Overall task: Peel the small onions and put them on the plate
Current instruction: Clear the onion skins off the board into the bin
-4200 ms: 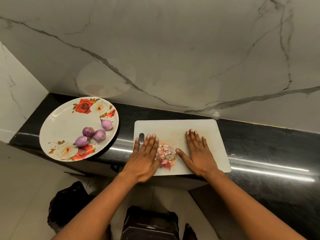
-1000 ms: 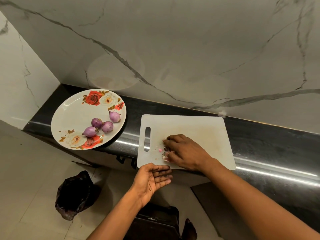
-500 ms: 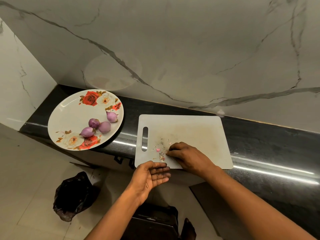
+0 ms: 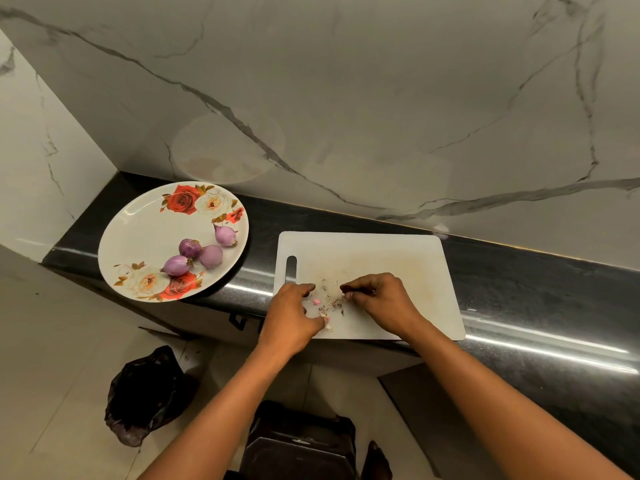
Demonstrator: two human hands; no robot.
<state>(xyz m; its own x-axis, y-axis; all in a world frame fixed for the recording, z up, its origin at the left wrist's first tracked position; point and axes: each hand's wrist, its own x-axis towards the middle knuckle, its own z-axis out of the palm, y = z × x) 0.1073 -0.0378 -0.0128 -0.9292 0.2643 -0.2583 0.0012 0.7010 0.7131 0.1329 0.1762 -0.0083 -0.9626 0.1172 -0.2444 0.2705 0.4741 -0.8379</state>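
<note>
— Left hand [image 4: 294, 315]?
— Palm down, fingers curled under, resting on the near left part of the white rectangular plastic chopping board [image 4: 381, 258]. Pale scrap of peel [image 4: 327, 323] poking out at the thumb side; held or merely lying under the hand, cannot tell.
— Right hand [image 4: 384, 303]?
— Just beside the left, knuckles up as well. Forefinger and thumb drawn together, pinching a tiny bit of skin [image 4: 348, 295] at their tips (too small to make out more).
— Between the two?
— Scattered dry onion-skin crumbs [image 4: 332, 303], plus one pink fleck [image 4: 316, 301] close to the left hand's fingertips.
— And the onions?
— Four small peeled purple onions [image 4: 210, 256], well apart from both hands: off to the left of the left hand and a little farther from the body. Lying on the round white plate with red and cream roses [image 4: 138, 230], three clustered close together, the fourth just apart, nearer the rim on the hands' side.
— Under all that?
— Glossy black stone counter [image 4: 519, 289], carrying plate and board side by side, not touching. Grey-veined white marble wall [image 4: 346, 98] beyond the hands.
— Below the wrists?
— Crumpled black bag [image 4: 145, 393] on the pale floor, down and left of the left forearm; dark bin [image 4: 298, 441] lower still, between the two forearms.
</note>
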